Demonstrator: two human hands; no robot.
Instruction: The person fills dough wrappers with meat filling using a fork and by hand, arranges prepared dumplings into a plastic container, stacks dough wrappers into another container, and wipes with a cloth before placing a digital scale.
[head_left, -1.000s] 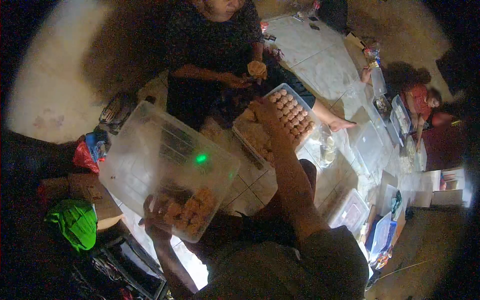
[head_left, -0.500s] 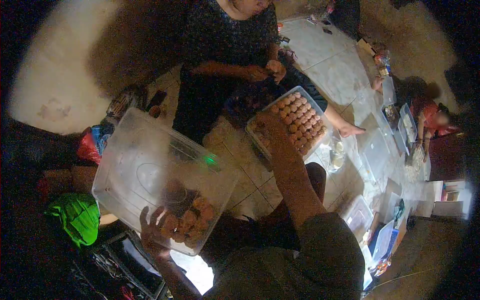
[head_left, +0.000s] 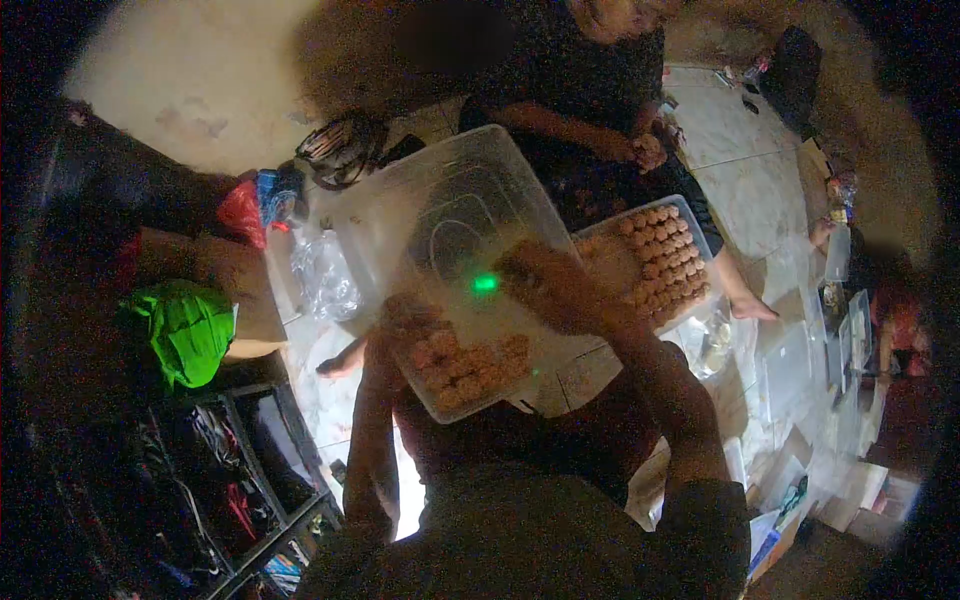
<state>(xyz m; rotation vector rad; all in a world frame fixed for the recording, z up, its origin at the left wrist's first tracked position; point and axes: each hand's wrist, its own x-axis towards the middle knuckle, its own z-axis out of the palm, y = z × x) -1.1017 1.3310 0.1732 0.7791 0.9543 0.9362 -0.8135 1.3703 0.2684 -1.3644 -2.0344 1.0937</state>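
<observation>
Pale marbled floor tiles (head_left: 740, 140) run out under patchy light, and on this side we've got a large, clear, rectangular plastic box (head_left: 470, 190) set aslant before the wearer. Rough, knobbly, orange-brown balls (head_left: 470, 370) cluster at its near corner, the far end's smooth plastic showing oval rings. Left hand (head_left: 410, 315) at the left edge, beside the balls; whether it's clamped on the wall, I can't tell. Right hand (head_left: 545, 285) is over the box's right side, fingers bent together, blurred; can't tell if anything's in them. Work in hand, by my reading: handling the box and its balls, and those crumbly-looking surfaces would want a light touch. Just beyond the right edge, a second clear box (head_left: 714, 240) carries balls in neat rows; a person (head_left: 560, 110) sits opposite.
</observation>
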